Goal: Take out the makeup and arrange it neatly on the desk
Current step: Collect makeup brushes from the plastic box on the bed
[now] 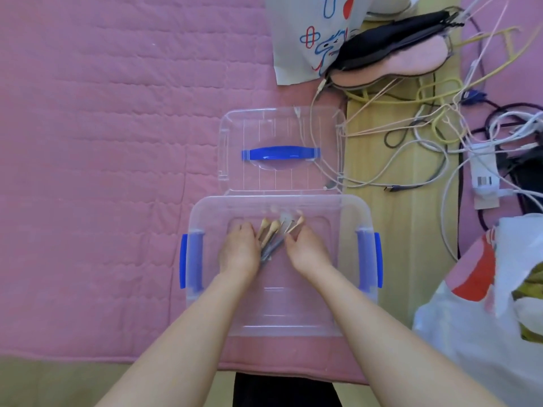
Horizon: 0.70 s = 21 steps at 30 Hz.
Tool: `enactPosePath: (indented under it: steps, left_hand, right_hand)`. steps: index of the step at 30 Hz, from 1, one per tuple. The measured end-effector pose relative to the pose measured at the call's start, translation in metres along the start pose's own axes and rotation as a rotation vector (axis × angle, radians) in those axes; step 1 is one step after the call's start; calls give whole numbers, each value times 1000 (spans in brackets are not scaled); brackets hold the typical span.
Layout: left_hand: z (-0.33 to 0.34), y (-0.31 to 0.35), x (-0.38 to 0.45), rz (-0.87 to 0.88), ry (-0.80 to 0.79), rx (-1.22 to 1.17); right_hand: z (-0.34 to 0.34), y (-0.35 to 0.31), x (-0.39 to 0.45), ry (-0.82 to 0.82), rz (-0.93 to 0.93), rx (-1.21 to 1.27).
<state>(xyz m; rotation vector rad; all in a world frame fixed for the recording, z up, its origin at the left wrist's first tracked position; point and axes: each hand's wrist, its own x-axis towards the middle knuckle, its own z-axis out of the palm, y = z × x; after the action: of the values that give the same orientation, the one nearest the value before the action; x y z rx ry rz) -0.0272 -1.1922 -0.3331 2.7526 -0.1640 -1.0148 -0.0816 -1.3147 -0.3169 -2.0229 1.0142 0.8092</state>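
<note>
Brushes (271, 235) lie in a small bundle on the floor of the clear storage box (280, 289), toward its far half, right between the two hands; their pale bristle heads point away from the person and fan out a little, while the dark handles converge back toward the wrists, so the long axis runs roughly front to back with a slight lean; the left hand (238, 250) sits against the bundle's left side, fingers curled down around the handles and apparently gripping them; the right hand (305, 248) is just beside on the other side, fingers bent and pinching at the rightmost brush, though whether it truly holds it I cannot tell; both hands are equally near, the left with the fuller grasp; I count about four brush heads, possibly more hidden under the fingers; one box with two blue latches; one detached lid (280, 149) with a blue handle lies beyond it on the pink quilted mat (102, 142); no other makeup shows inside.
</note>
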Motion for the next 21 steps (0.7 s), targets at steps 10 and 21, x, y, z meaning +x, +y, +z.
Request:
enactPosePath:
  steps: [10,21]
  left_hand:
    - [-3,-3,-3,26,-5,-34]
    - [-13,3,-15,-53,-53,-292]
  right_hand:
    - [11,-12,7,115,165,-22]
    - [17,0,10,145,285,502]
